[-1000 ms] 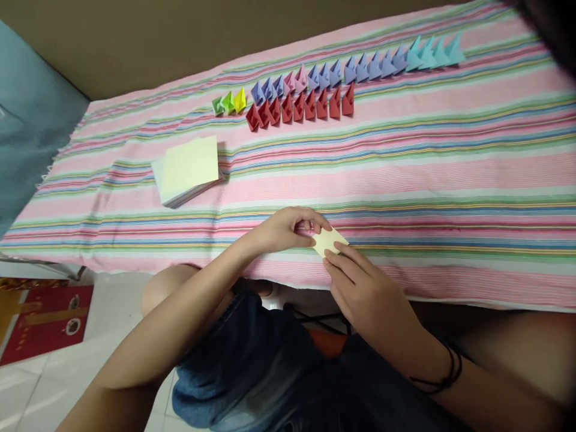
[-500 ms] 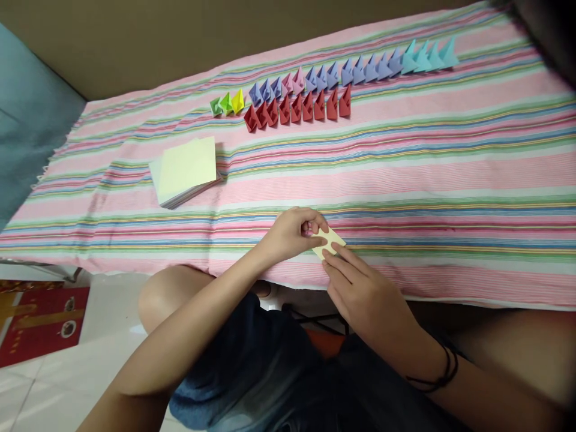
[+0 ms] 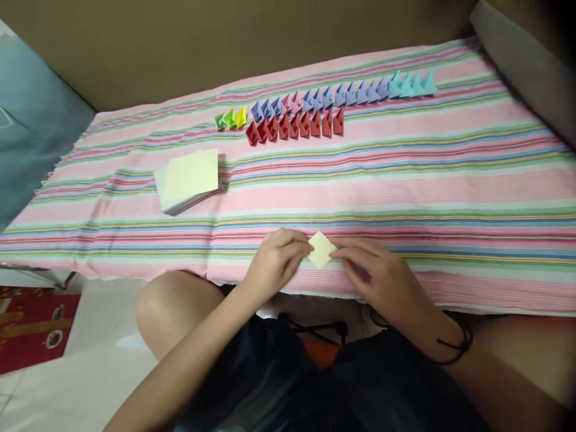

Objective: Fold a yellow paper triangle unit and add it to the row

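Your yellow paper [image 3: 321, 251] lies near the near edge of the cloth-covered bench [image 3: 450, 192], between your two hands. It is a small square turned as a diamond: one corner points far, one near, and the other two point left and right, partly under your fingertips. No side looks clearly longer, so you have no sure long axis to go by; the far-to-near diagonal is the plainest line.

Your left hand [image 3: 274, 258] has thumb and fingers pinched together on the left corner, and your right hand [image 3: 387, 270] nips the right corner the same way. You seem to be partway through folding, squaring up the piece. The next move likely calls for matching the edges and pressing a crease without letting the layers slip.

Farther off to the left sits your pad of sheets [image 3: 191, 174], a yellow one on top. Beyond it, you have three green and yellow folded pieces [image 3: 230, 120], a red row [image 3: 294, 126] and, behind that, a long mixed-colour row [image 3: 341, 96].
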Tool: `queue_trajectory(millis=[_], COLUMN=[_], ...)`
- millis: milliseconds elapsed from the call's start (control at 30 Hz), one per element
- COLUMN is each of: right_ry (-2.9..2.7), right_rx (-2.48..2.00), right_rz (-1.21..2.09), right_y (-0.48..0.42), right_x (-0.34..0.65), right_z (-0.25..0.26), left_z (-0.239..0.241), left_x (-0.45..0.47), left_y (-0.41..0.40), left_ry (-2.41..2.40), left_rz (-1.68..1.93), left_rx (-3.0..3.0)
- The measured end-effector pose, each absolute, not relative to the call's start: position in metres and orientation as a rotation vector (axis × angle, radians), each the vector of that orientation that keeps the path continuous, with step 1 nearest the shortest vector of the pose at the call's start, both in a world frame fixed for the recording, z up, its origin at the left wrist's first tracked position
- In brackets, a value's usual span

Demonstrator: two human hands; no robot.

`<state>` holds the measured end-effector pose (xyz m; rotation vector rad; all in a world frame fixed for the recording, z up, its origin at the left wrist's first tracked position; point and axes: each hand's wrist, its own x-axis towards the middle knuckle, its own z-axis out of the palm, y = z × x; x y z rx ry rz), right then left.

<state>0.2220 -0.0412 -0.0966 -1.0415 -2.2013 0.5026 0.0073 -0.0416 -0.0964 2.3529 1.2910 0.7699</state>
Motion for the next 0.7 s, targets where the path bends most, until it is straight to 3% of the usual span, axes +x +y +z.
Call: queue_trajectory(millis=[433,600,700], right_ry=[-2.403,-2.169,-1.906], right_rx=[-0.731,-0.825,-0.971], right_rz=[0.336,0.551,0.895], right_y=[-0.009,-0.014,-0.019], right_x=[0.234,0.226,0.222], right_z=[-0.107,-0.096,-0.090], left_z=[-0.103,-0.094,-0.084], left_x=[0.008,0.018,0.028], left_y=[-0.051,-0.051,-0.047], left_ry=[1.243,1.312,1.393], left_rz=[0.754,1.041,1.061], left_rx=[2.697,2.289,1.823])
